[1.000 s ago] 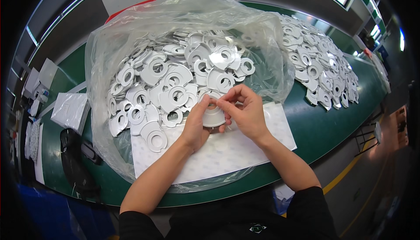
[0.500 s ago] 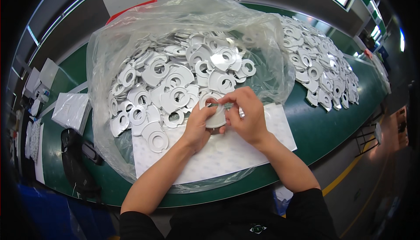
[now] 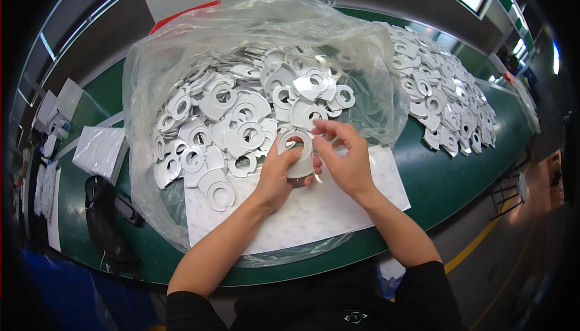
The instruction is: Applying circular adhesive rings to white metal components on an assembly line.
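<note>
My left hand (image 3: 276,179) grips a white flat plastic part (image 3: 302,165) with a round hole at its upper end. The left thumb lies over the edge of the hole, and other fingertips show beneath the part. At the part's right edge, my right hand (image 3: 349,162) has its fingers loosely curled, with thumb and index finger slightly apart. I see nothing held between them. Behind my hands, a heap of similar white parts (image 3: 241,110) lies in a large clear plastic bag (image 3: 145,83). A white sheet (image 3: 356,210) lies under my hands, with one part (image 3: 220,195) on its left edge.
A second heap of white parts (image 3: 444,101) covers the right of the green table (image 3: 441,177). To the left are a plastic-wrapped white stack (image 3: 99,150) and a black pouch-like item (image 3: 109,228). A red strip (image 3: 184,16) shows behind the bag.
My right thumb and index finger have come away from the hole's rim towards the right, leaving more of the part visible. My left hand still holds it in nearly the same place.
</note>
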Available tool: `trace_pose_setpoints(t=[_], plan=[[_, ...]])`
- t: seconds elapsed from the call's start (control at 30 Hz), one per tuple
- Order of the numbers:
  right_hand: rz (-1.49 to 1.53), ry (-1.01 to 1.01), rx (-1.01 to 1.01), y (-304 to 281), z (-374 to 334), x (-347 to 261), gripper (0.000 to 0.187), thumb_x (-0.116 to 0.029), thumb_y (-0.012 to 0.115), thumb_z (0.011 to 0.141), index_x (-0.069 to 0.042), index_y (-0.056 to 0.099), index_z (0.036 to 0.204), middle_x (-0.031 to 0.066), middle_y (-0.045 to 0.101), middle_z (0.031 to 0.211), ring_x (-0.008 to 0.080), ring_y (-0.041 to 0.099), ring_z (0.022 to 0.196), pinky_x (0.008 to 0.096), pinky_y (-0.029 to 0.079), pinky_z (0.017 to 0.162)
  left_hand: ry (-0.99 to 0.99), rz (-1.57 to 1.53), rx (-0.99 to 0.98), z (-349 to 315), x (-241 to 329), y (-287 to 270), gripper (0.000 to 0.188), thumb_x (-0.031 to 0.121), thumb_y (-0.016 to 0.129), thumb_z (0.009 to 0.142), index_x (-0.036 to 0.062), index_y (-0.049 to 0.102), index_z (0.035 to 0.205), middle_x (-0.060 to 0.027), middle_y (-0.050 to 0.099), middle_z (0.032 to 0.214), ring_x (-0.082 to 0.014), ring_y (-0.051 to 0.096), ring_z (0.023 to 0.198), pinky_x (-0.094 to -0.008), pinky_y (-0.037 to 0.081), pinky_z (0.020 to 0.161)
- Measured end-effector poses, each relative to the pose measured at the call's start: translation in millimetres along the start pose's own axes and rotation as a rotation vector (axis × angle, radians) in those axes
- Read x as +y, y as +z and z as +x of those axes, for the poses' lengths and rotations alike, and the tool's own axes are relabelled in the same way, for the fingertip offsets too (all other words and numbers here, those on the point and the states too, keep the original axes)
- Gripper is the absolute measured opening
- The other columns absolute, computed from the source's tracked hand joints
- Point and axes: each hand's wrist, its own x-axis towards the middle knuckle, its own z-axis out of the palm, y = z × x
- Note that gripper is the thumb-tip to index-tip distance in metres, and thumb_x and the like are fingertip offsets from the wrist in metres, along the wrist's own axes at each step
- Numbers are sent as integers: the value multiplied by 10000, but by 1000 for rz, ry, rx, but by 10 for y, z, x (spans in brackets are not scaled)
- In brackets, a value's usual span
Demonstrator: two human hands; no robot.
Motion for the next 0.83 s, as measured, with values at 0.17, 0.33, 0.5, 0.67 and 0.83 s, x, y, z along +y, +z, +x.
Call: trace_pose_setpoints(t=[0.17, 0.33, 0.5, 0.67, 0.83], plan=[[648, 537, -247, 9, 7, 100, 204, -85, 592, 836, 71, 634, 959, 44, 583, 568, 77, 528, 447, 216, 417, 459, 22, 73, -58, -15, -14, 32, 302, 155, 429, 896, 47, 363, 1170, -128, 579, 843, -184, 588, 678, -271, 466, 522], [615, 537, -243, -18, 18, 62, 158, -70, 603, 821, 71, 626, 890, 55, 601, 592, 90, 549, 445, 217, 413, 430, 33, 173, -80, -39, -24, 54, 305, 180, 405, 923, 37, 342, 1185, -121, 576, 846, -160, 568, 662, -252, 459, 549], [532, 517, -234, -28, 26, 79, 131, -75, 626, 808, 40, 587, 760, 53, 605, 603, 91, 558, 425, 218, 408, 396, -3, 207, -138, -54, -53, 34, 385, 280, 428, 950, 112, 287, 1266, -93, 575, 859, -129, 530, 618, -237, 434, 549], [489, 552, -216, -5, 5, 41, 210, -122, 672, 806, -3, 530, 708, 46, 599, 587, 84, 545, 410, 208, 384, 361, 8, 257, -179, -62, -59, 37, 600, 576, 306, 931, 154, 240, 1353, -83, 570, 864, -123, 515, 606, -232, 422, 538], [129, 424, -283, 27, -39, 146, 293, -205, 727, 788, -30, 494, 756, 143, 672, 684, 101, 546, 391, 229, 422, 329, 35, 291, -169, -46, -101, 22, 739, 689, 179, 892, 160, 197, 1408, -89, 570, 891, -129, 515, 605, -240, 426, 538]])
